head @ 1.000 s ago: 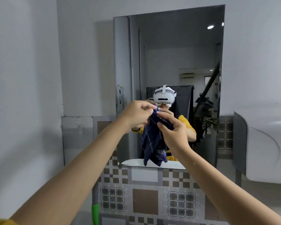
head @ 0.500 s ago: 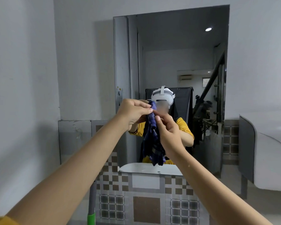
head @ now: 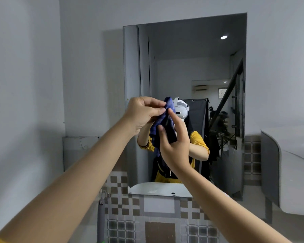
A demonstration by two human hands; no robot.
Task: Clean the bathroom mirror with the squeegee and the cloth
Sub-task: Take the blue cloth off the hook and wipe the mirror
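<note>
One mirror [head: 191, 67] hangs on the wall. Two hands are raised in front of it: one left hand [head: 142, 114] and one right hand [head: 175, 146]. Between them is one cloth [head: 165, 120], dark blue. One white sink [head: 160, 189] shows at the mirror's bottom edge. One grey pole with a green end [head: 100, 223] stands at the lower left of the tiled wall. One round ceiling light [head: 223, 37] appears as a reflection near the mirror's top right corner. One white curved fixture [head: 297, 163] sits at the right edge of the view.
</note>
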